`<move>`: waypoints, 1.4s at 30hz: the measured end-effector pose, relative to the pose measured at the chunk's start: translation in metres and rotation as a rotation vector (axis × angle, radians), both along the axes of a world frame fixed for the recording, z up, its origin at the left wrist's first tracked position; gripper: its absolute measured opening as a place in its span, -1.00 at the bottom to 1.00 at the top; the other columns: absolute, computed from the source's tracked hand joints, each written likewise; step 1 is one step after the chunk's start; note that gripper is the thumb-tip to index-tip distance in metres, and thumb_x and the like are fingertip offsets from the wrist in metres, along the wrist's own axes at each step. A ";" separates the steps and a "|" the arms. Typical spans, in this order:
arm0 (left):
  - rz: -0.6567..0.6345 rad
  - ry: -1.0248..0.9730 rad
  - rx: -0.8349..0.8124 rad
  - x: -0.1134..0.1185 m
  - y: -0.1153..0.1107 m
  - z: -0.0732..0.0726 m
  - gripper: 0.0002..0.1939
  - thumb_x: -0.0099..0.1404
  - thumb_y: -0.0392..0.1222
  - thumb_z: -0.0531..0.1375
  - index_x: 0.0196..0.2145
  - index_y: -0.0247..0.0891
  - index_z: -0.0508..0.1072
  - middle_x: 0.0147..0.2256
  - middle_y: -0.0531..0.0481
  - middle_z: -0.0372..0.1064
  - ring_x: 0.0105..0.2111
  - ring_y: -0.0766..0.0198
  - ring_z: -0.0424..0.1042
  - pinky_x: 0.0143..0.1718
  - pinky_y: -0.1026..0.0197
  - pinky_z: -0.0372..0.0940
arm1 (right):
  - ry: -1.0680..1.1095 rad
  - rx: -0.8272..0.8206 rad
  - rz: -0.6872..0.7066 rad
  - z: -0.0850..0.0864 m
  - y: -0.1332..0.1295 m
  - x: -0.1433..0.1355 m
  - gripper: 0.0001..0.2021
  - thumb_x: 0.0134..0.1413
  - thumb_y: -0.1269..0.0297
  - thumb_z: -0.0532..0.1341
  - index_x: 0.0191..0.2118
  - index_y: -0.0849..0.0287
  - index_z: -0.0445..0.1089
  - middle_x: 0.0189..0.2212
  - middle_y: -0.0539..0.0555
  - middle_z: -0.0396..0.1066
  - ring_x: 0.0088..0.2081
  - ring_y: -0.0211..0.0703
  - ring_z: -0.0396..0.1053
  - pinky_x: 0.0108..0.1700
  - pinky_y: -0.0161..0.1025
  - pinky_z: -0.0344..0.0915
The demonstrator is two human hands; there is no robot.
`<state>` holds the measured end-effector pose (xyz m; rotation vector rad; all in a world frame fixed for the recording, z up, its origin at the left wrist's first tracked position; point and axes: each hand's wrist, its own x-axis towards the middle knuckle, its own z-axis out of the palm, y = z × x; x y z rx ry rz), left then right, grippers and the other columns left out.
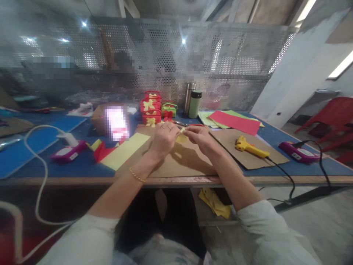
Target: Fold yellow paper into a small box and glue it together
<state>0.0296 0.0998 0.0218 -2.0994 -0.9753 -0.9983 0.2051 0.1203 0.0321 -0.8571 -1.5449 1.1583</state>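
Observation:
Above a brown cardboard sheet (190, 162), my left hand (164, 138) and my right hand (200, 138) meet with fingers closed. Between their fingertips is a small yellow paper piece (181, 137), pinched from both sides. Behind the hands stand red paper boxes with yellow bows (151, 106) and a green paper box (169, 109) near a red bow. A pale yellow sheet (127, 150) lies left of my left hand. To the right of my right hand, a yellow glue gun (252, 147) rests on another cardboard piece (264, 159).
Two bottles, one steel (189, 97) and one green (195, 106), stand at the back. Red paper (235, 123) lies at the back right. Purple power strips sit left (68, 151) and right (299, 152), with cables over the table edge. A lit phone (117, 123) leans at the left.

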 end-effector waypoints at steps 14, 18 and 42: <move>-0.054 -0.089 -0.043 0.000 0.002 -0.002 -0.75 0.50 -0.24 0.06 -0.36 -0.22 0.40 -0.36 -0.04 0.40 -0.28 0.14 0.35 -0.17 0.07 0.17 | 0.061 0.058 0.012 -0.004 0.003 -0.001 -0.71 -0.19 0.11 0.39 -0.41 0.15 0.34 -0.59 -0.15 0.19 -0.58 -0.41 0.00 -0.52 -0.31 -0.08; -0.066 -0.158 -0.032 -0.002 0.004 -0.001 -0.79 0.48 -0.21 0.10 -0.36 -0.22 0.39 -0.36 -0.02 0.41 -0.29 0.15 0.36 -0.18 0.08 0.19 | 0.012 0.191 -0.005 -0.007 0.005 -0.001 -0.69 -0.06 0.01 0.37 -0.40 0.16 0.39 -0.56 -0.10 0.25 -0.55 -0.37 0.05 -0.49 -0.30 -0.01; -0.015 -0.337 -0.227 -0.002 0.001 0.005 -0.88 0.38 -0.11 0.27 -0.27 -0.16 0.58 -0.30 0.00 0.56 -0.19 0.09 0.43 0.02 -0.06 0.13 | -0.159 0.949 -0.252 -0.020 0.009 -0.007 -0.91 0.22 0.35 0.23 -0.34 0.13 0.42 -0.46 -0.04 0.37 -0.55 -0.34 0.14 -0.47 -0.31 0.12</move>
